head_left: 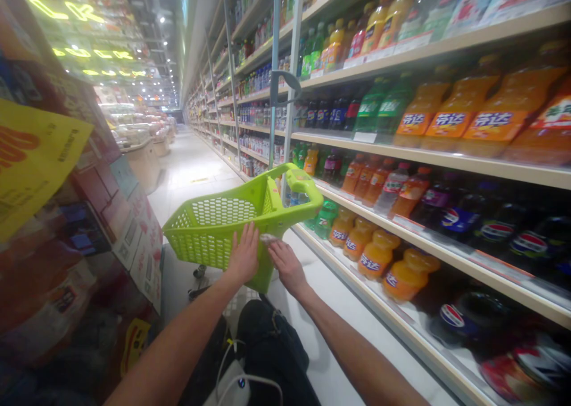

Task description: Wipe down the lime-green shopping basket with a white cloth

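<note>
While soda bottles (372,257) pack the shelves (428,155), left grip (244,257) lies flat on a green cart (227,227).
It looks unclenched; right grip (288,267) is at some whitish scrap (268,238), can't tell if pinching.

Forearms (190,337) are bare, trousers (273,343) dark, with a white device (232,380) and cable (263,379).

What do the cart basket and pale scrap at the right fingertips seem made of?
Cart basket: likely moulded plastic, softly glossy, given its rounded edges and regular holes. Pale scrap: perhaps tissue or cloth, dull and crumpled-looking, but too blurred to settle.
</note>
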The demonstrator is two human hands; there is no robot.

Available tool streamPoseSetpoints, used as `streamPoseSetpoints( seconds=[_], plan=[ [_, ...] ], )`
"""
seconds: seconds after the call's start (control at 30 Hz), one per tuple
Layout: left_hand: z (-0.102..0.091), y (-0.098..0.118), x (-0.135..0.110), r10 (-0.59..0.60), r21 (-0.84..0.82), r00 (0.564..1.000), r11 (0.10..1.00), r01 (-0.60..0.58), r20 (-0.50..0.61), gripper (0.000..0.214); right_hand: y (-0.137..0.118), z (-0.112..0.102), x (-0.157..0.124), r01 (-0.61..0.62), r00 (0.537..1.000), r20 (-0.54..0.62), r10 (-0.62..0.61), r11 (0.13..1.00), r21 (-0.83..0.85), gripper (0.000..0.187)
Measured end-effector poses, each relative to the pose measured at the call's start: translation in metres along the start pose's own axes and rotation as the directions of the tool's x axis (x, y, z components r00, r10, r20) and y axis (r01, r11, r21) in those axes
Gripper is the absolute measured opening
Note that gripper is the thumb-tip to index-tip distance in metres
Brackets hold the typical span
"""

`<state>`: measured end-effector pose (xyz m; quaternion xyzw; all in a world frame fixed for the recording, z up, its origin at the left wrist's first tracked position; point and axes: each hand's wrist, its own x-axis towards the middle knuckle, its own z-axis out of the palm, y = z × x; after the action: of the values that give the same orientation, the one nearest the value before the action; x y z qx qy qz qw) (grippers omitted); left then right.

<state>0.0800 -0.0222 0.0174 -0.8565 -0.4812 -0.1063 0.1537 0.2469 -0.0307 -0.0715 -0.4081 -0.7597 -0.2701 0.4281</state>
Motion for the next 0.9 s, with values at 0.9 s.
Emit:
streamPoseSetpoints(
  seconds=[0.9],
  plan=[
    [-0.013,-0.033,0.018,-0.213,-0.087,0.966,0.970,0.227,0.146,0.078,0.014,-0.050,0.092,-0.065,0.984,-0.163,0.068,0.998,0.018,0.048]
  ],
)
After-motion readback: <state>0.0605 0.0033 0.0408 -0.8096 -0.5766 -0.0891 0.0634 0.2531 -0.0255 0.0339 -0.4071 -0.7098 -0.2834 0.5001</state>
